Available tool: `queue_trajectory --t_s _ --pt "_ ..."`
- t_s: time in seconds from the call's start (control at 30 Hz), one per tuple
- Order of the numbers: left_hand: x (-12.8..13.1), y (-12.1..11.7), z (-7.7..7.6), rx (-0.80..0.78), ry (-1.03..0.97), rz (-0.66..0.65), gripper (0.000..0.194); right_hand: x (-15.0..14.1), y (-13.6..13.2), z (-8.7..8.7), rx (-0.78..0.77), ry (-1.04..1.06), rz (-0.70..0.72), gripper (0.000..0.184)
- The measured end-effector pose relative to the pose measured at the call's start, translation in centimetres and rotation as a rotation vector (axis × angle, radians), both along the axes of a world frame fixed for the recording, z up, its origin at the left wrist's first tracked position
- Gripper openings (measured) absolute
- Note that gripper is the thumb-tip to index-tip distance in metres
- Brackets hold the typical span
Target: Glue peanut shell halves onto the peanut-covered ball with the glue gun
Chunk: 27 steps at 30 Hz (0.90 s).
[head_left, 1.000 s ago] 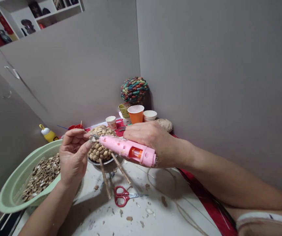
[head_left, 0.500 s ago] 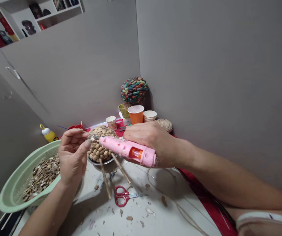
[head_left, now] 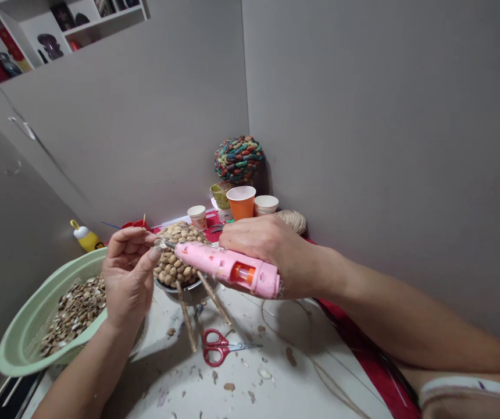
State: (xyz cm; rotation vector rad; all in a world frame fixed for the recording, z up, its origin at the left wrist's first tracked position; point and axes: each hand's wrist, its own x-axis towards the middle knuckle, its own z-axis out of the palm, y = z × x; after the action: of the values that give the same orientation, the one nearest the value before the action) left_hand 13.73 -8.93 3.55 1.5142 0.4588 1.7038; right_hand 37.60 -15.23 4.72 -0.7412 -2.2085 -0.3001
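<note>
My right hand (head_left: 267,241) is wrapped around a pink hot glue gun (head_left: 202,256), whose nozzle points left. In my left hand (head_left: 130,267), thumb and fingertips pinch a small pale nut shell piece (head_left: 160,244) right at the nozzle tip; its exact shape is hard to make out. Behind the hands, a rounded form covered in tan nut shells (head_left: 178,270) rests in a metal bowl (head_left: 193,286). Two twine-wrapped sticks (head_left: 215,299) extend from it toward me.
A green colander (head_left: 10,355) full of shell pieces stands at left. Red-handled scissors (head_left: 217,348) and shell scraps lie on the white table. Behind are an orange cup (head_left: 241,203), paper cups (head_left: 197,217), a twine ball (head_left: 292,221), a multicoloured ball (head_left: 239,158) and a yellow bottle (head_left: 86,237).
The glue gun has shifted very slightly, its back end a little to the right and lower. Both hands otherwise keep their places.
</note>
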Motion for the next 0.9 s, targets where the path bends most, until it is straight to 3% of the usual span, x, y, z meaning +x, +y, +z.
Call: queue_trajectory --t_s 0.47,0.9 --pt "0.51 -0.48 0.09 -0.062 -0.003 -0.027 0.032 -0.06 0.09 -0.05 -0.019 0.011 -0.015 0.028" --pt "0.31 -0.35 -0.06 -0.016 0.003 -0.013 0.034 -0.17 0.02 0.09 0.073 0.027 0.011 0.027"
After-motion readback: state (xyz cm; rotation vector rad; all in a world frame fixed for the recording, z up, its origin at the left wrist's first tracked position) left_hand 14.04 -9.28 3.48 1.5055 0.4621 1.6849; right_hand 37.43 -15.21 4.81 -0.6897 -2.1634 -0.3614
